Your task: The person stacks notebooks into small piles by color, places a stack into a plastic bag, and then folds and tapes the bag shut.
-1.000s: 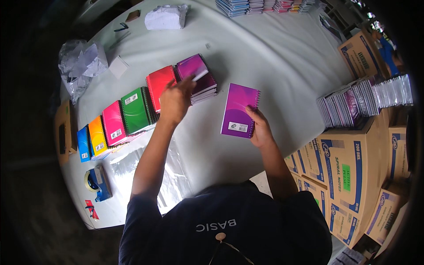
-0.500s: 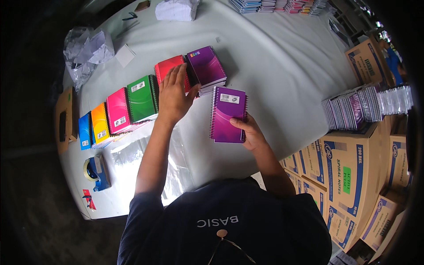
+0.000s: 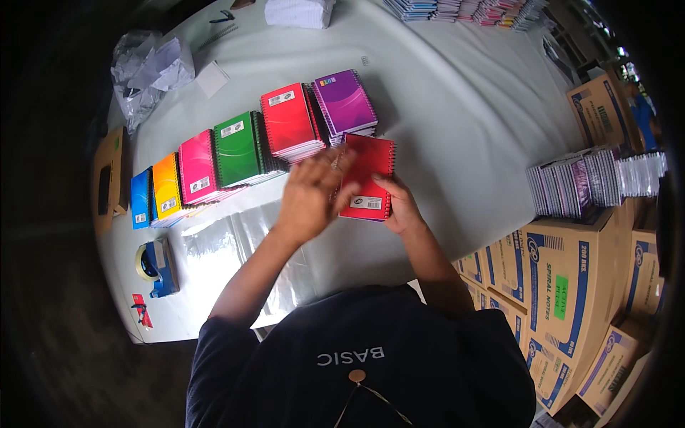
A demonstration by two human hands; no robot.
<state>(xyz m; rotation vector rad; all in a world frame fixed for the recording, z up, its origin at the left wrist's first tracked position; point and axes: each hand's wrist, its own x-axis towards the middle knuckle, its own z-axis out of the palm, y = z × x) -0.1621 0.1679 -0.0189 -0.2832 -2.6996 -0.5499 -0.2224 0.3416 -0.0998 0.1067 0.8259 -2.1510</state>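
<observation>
Table draped in a pale, creased cover, its surface softly lit. The dark floor lies in deep shade left of the table; stacked brown cartons stand to its right, and small bright patches of light show beyond its far right corner.

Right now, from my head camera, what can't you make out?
Head view: left hand blurred; contact with the held red spiral notebook unclear.
Head view: that notebook's cover hides most of whatever the right hand holds beneath it.
Head view: white bundle, cut off by the top edge.
Head view: mark on the table cover, too small to identify.
</observation>
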